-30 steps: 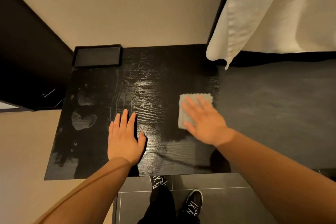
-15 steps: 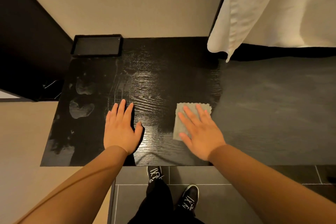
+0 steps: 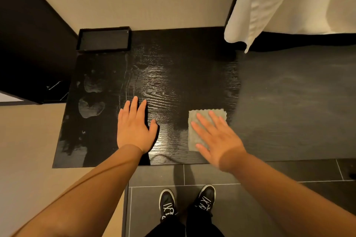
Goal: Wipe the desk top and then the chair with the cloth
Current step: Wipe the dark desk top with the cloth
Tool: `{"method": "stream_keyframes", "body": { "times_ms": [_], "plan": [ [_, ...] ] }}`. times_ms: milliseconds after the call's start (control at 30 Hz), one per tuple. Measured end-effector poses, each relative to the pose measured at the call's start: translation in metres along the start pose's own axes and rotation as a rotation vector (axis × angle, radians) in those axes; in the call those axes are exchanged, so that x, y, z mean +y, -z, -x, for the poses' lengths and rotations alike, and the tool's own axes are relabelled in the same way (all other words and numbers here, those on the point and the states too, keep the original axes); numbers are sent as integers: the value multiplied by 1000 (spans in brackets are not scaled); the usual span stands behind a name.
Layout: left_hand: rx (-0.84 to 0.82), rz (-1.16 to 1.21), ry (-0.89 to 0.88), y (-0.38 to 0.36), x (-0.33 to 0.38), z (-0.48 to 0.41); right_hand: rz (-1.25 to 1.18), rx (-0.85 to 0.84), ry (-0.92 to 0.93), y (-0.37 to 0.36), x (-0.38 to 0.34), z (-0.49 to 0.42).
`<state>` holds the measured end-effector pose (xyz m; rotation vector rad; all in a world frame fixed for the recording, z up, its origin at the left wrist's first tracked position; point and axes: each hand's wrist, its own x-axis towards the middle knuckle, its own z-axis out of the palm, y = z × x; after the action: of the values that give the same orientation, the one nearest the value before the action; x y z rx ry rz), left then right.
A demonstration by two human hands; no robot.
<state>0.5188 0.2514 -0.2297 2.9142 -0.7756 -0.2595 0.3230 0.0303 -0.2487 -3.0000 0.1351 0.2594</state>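
Partly hidden: the right half of the cloth lies under the right hand, so its full outline cannot be made out. That hand is slightly blurred, fingertips soft-edged. The desk top runs out of view at the right edge, and its far right corner is covered by hanging white fabric. A dark recess left of the desk is too dim to read. Both forearms are cut off by the lower edge of the view.

Left hand: released, flat, palm down on the bare desk top near the front edge, fingers straight and close together, thumb out to the side. It holds nothing.

Right hand: released as well, fingers spread and straight, pressing flat on the cloth, with its wrist over the desk's front edge.

Cloth: grey-green, square, with a scalloped edge along its far side. It lies flat on the desk top near the front edge, to the right of the left hand and apart from it.

Desk top: black, wood grain visible, glossy and streaked around the middle, duller grey on the right. Pale smudges sit on the left side. A shallow black tray is at the far left corner, against the wall. Black shoes stand on dark floor tiles below.
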Motion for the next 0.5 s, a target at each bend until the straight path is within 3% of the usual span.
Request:
{"method": "stream_keyframes", "body": {
  "times_ms": [133,267,400,500],
  "plan": [
    [7,19,-4,-1,0,2,44,32,-190,6,29,-19],
    [8,24,-13,-1,-1,1,28,71,-417,3,-20,-25],
    [7,21,-24,-3,-3,1,-10,58,-176,-7,-78,-3],
    [-8,13,-34,-4,-5,1,-17,117,-24,-7,-53,5]
  ]
}}
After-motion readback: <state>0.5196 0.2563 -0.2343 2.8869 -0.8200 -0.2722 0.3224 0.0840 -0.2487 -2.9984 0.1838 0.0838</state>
